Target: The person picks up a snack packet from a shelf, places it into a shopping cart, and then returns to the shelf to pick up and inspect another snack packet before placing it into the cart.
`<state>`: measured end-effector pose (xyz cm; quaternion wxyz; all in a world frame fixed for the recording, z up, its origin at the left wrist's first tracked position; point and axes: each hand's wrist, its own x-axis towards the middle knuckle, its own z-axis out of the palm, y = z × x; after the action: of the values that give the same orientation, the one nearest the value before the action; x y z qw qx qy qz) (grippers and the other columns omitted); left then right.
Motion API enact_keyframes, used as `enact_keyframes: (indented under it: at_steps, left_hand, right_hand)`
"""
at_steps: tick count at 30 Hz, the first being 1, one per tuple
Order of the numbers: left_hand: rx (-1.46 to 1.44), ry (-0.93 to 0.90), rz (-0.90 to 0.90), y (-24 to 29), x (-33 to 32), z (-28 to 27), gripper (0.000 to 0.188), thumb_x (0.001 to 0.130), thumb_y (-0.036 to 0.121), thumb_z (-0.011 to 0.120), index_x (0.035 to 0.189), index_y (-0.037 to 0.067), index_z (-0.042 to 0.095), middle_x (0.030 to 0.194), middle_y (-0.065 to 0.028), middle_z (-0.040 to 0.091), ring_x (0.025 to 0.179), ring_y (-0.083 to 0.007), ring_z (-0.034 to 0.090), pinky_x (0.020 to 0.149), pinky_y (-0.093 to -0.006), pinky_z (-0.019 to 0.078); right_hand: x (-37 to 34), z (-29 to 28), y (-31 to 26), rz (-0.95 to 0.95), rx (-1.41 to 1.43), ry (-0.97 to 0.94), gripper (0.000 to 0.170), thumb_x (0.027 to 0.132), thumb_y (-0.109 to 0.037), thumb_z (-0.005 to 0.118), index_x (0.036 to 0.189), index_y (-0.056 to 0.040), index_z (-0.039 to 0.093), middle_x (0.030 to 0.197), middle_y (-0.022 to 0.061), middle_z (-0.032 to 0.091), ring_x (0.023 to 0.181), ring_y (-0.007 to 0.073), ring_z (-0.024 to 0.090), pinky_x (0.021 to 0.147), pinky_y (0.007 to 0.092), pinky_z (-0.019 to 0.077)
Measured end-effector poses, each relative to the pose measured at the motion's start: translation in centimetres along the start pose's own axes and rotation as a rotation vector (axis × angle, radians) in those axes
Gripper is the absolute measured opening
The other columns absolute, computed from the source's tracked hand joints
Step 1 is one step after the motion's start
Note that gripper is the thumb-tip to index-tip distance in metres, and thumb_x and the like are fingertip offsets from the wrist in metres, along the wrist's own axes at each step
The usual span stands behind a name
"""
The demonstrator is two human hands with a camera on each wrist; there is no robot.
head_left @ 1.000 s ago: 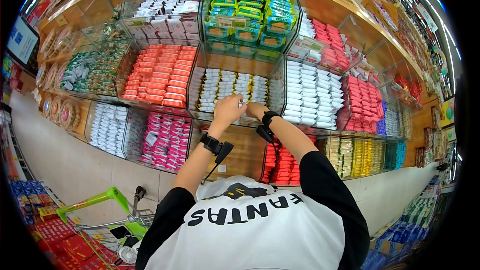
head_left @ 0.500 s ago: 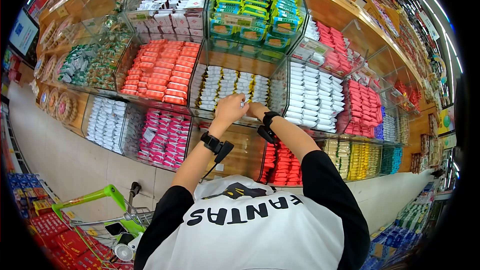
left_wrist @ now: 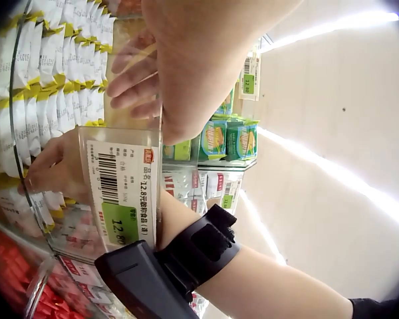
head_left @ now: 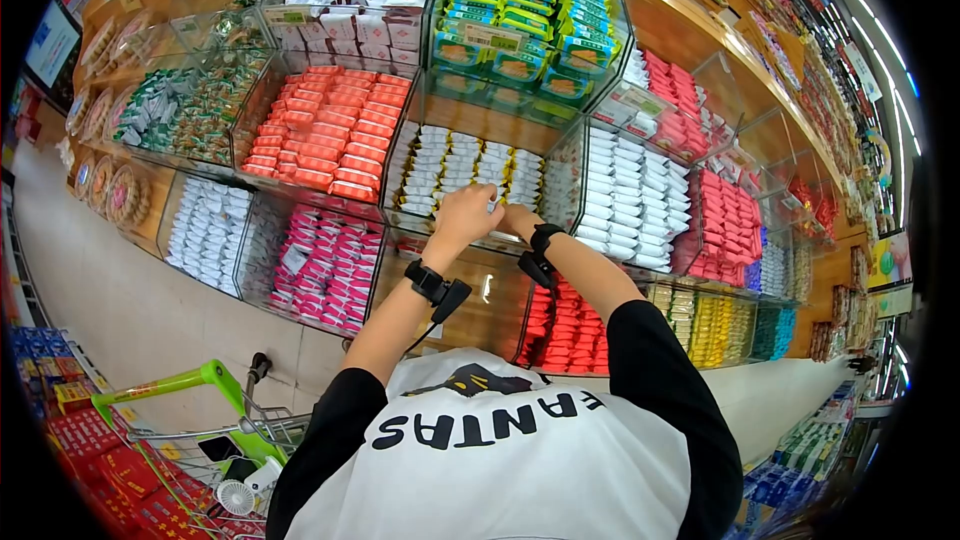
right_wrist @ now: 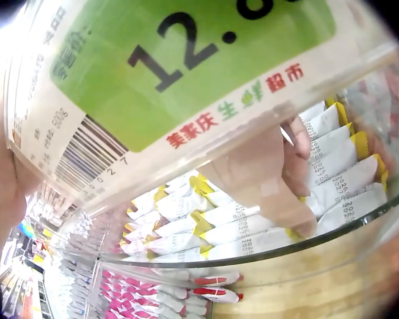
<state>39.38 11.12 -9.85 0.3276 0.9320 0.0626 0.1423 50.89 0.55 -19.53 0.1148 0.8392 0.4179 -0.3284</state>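
White packets with yellow ends (head_left: 466,155) stand in rows in a clear bin (head_left: 408,218). My left hand (head_left: 468,214) is over the bin's front; in the left wrist view its fingers (left_wrist: 134,83) lie loosely apart behind the clear panel, holding nothing. Just right of it, my right hand (head_left: 516,221) reaches in over the same packets. In the left wrist view its fingers (left_wrist: 45,165) bend down right at the packets, and none is lifted. A price tag (left_wrist: 123,189) in a clear holder covers part of this hand. The right wrist view shows the tag (right_wrist: 206,73) very close.
Coral packets (head_left: 325,130) fill the bin on the left, white packets (head_left: 630,200) the one on the right. Green and yellow packs (head_left: 525,25) stand above. Red packets (head_left: 575,330) and pink packets (head_left: 325,270) lie lower. A shopping cart (head_left: 215,380) stands at lower left.
The head view has shifted slightly, so the shelves sit differently in it and the cart appears lower and further left. Both hands stay at the same bin.
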Motion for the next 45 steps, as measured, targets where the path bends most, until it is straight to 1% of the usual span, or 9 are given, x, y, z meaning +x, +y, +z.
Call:
enact_keyframes:
  at_steps: [8,14,20,23,29,35,37,39,45]
  left_hand:
    - [0.011,0.003,-0.003,0.1,0.1,0.0,0.019,0.070,0.023,0.055,0.076,0.006,0.058,0.066,-0.0081,0.059,0.061,-0.0265,0.057,0.053,-0.0368,0.0447]
    - [0.004,0.006,0.006,0.2,0.1,-0.1,0.018,0.071,0.023,0.055,0.075,0.006,0.058,0.065,-0.0083,0.058,0.060,-0.0262,0.057,0.052,-0.0364,0.0446]
    - [0.022,-0.002,0.000,-0.3,0.1,0.2,0.018,0.071,0.024,0.055,0.075,0.007,0.058,0.065,-0.0087,0.059,0.060,-0.0265,0.057,0.053,-0.0365,0.0452]
    - [0.029,-0.012,-0.012,-0.2,0.1,0.4,0.018,0.071,0.024,0.055,0.075,0.007,0.058,0.064,-0.0084,0.059,0.060,-0.0263,0.058,0.054,-0.0366,0.0455]
    - [0.048,-0.022,-0.013,-0.4,0.3,0.6,0.018,0.071,0.025,0.056,0.075,0.008,0.059,0.063,-0.0077,0.059,0.060,-0.0260,0.058,0.054,-0.0367,0.0456]
    - [0.062,-0.094,-0.063,0.0,0.3,0.1,0.023,0.072,0.027,0.056,0.083,0.007,0.059,0.065,-0.0069,0.059,0.063,-0.0259,0.058,0.056,-0.0372,0.0454]
    - [0.061,-0.116,-0.089,0.1,0.2,0.0,0.024,0.073,0.026,0.055,0.088,0.007,0.058,0.069,-0.0072,0.060,0.065,-0.0259,0.058,0.058,-0.0373,0.0454]
    - [0.027,0.038,0.011,0.1,0.0,0.1,0.031,0.075,0.024,0.053,0.102,0.008,0.051,0.085,-0.0093,0.059,0.074,-0.0263,0.058,0.062,-0.0372,0.0455]
    - [-0.111,0.065,0.043,-0.2,0.1,-0.2,0.046,0.073,0.017,0.053,0.116,0.008,0.041,0.106,-0.0121,0.051,0.098,-0.0275,0.050,0.076,-0.0374,0.0436]
  right_hand:
    - [-0.5,-0.4,-0.1,0.004,-0.053,-0.005,0.013,0.079,-0.010,0.046,0.075,-0.0012,0.055,0.071,0.0117,0.058,0.063,0.0266,0.056,0.055,0.0369,0.0466]
    - [-3.0,-2.1,-0.8,-0.009,-0.028,0.074,0.011,0.075,-0.009,0.049,0.077,-0.0022,0.057,0.080,0.0127,0.061,0.072,0.0280,0.059,0.059,0.0378,0.0475]
    - [-5.2,-3.6,-1.5,0.118,0.096,0.097,0.015,0.071,-0.011,0.053,0.079,-0.0010,0.060,0.086,0.0154,0.061,0.078,0.0294,0.060,0.063,0.0383,0.0481]
    - [-4.7,-3.1,-0.6,0.112,0.093,0.097,0.020,0.070,-0.013,0.055,0.085,-0.0018,0.061,0.087,0.0165,0.061,0.079,0.0308,0.060,0.064,0.0388,0.0480]
    - [-6.3,-5.0,0.5,-0.027,0.143,0.048,0.020,0.065,-0.017,0.061,0.079,-0.0034,0.064,0.083,0.0151,0.062,0.075,0.0301,0.059,0.064,0.0386,0.0472]
    - [-9.1,-6.4,1.0,-0.119,0.326,0.200,0.016,0.058,-0.017,0.066,0.068,-0.0043,0.064,0.074,0.0138,0.062,0.068,0.0295,0.058,0.060,0.0369,0.0462]
    - [-10.1,-6.5,0.9,-0.185,0.390,0.412,0.013,0.058,-0.016,0.065,0.064,-0.0047,0.064,0.070,0.0128,0.061,0.067,0.0288,0.058,0.061,0.0365,0.0464]
    - [-10.3,-6.1,1.0,-0.221,0.387,0.513,0.011,0.059,-0.015,0.064,0.065,-0.0049,0.064,0.071,0.0114,0.061,0.068,0.0284,0.058,0.062,0.0364,0.0463]
    - [-12.6,-7.0,-0.6,-0.251,0.418,0.740,0.008,0.063,-0.012,0.059,0.067,-0.0051,0.061,0.075,0.0080,0.059,0.073,0.0282,0.057,0.065,0.0365,0.0452]
